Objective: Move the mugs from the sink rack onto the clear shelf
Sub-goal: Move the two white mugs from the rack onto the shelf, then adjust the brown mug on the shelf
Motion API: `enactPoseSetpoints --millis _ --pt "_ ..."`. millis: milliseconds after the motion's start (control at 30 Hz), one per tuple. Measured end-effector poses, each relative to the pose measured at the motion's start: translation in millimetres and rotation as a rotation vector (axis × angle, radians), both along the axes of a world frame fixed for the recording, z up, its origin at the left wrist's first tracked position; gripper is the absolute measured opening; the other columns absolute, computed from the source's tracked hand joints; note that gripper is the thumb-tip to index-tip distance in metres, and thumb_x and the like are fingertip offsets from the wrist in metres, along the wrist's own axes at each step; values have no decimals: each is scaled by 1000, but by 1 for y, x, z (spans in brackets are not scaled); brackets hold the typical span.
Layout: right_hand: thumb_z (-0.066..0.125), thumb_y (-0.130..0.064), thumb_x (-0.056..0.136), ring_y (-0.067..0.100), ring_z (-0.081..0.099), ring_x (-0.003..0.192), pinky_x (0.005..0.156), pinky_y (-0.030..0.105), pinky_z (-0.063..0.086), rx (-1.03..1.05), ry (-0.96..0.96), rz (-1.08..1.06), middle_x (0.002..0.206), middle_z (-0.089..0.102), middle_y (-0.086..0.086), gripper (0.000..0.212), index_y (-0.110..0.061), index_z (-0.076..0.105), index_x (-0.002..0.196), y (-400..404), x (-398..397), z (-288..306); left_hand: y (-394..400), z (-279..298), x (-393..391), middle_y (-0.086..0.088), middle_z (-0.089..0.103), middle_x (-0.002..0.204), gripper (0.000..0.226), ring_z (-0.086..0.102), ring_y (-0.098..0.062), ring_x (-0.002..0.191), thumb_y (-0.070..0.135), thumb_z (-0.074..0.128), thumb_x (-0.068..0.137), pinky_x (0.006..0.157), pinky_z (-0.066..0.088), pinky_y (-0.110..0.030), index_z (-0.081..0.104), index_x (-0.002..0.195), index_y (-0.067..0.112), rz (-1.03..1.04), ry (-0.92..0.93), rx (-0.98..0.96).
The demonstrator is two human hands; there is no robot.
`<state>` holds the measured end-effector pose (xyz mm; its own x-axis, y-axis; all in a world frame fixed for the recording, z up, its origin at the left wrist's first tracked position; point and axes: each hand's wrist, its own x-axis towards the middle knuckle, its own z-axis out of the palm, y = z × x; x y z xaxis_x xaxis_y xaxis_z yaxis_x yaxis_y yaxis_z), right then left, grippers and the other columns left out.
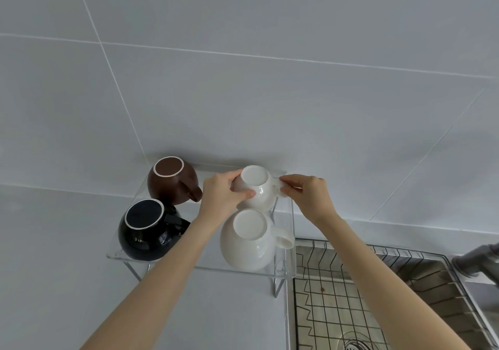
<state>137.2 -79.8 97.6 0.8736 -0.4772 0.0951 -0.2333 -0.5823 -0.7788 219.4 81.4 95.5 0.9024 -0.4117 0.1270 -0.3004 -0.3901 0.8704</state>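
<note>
Clear shelf (pixel 121 255), centre of frame, against tiled wall (pixel 270 93). Four mugs on it, all base-up. Brown mug (pixel 172 180) at shelf's upper left, handle pointing right. Black mug (pixel 149 229) below it, lower left of shelf. Large white mug (pixel 249 240) lower right of shelf, handle to the right. Small white mug (pixel 256 187) above it at upper right, held by both hands. Left hand (pixel 221 195): fingers and thumb wrapped round the body from the left. Right hand (pixel 307 195): fingertips pinched on the handle, right side. Cannot tell whether this mug's rim is touching shelf. Sink rack (pixel 337 295), lower right of frame, wire grid over steel sink; no mugs seen on visible part. Grey faucet (pixel 475 260) at right edge.
</note>
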Motion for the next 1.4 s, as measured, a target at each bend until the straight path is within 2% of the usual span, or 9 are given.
enactPoseSetpoints --millis 233,433,600,767,867,967,1067,1267,1400 --pt "60 -4 83 30 65 98 91 34 50 -38 22 7 102 72 16 25 -4 66 107 2 0 -1 2 0 -1 -9 72 107 52 63 -24 104 19 79 66 93 51 -37 63 115 16 -10 18 34" --pt "57 -11 87 27 55 114 98 30 42 -109 -25 15 126 60 12 39 -7 50 126 29 -11 18 38 28 -7 -6 54 135 60 50 -24 125 23 72 75 103 38 -30 49 130 18 -93 -39 135" --pt "58 -13 87 23 64 101 97 40 50 -37 -65 221 112 68 11 26 -12 62 113 96 -17 34 117 54 4 -3 58 127 61 52 -22 121 22 78 67 102 38 -31 55 124 24 -50 -2 214" --pt "55 -16 88 27 57 111 100 40 46 -118 71 384 121 63 13 34 -12 55 121 162 0 23 175 39 11 1 61 123 75 51 -20 123 21 84 59 99 41 -28 52 127 21 -56 111 383" --pt "53 -15 88 35 56 106 90 41 47 -213 189 370 116 64 18 30 -6 55 117 179 11 14 187 28 7 11 66 102 65 59 -18 111 10 83 58 93 45 -25 58 116 25 -88 105 311" --pt "49 -10 86 33 51 79 66 34 40 -237 224 320 96 68 22 14 -3 59 95 183 19 7 191 17 9 -3 65 118 72 59 -20 112 10 83 57 103 44 -38 55 123 18 -82 75 253" --pt "47 -6 84 28 44 69 62 32 35 -235 217 296 86 68 23 14 -3 61 86 180 21 1 192 12 11 -4 64 122 76 58 -20 113 14 84 57 104 44 -39 53 127 17 -83 53 252" --pt "56 -14 81 31 58 80 76 39 51 -163 235 294 87 71 18 15 -5 67 86 178 25 8 192 17 25 1 69 112 53 62 -17 105 26 80 64 97 48 -34 63 113 22 -122 68 273" --pt "54 -9 81 32 63 100 93 41 49 -66 99 112 103 71 18 24 -5 66 102 170 46 19 184 22 52 -5 61 127 51 55 -18 118 30 71 76 94 36 -22 58 122 14 -60 67 238"
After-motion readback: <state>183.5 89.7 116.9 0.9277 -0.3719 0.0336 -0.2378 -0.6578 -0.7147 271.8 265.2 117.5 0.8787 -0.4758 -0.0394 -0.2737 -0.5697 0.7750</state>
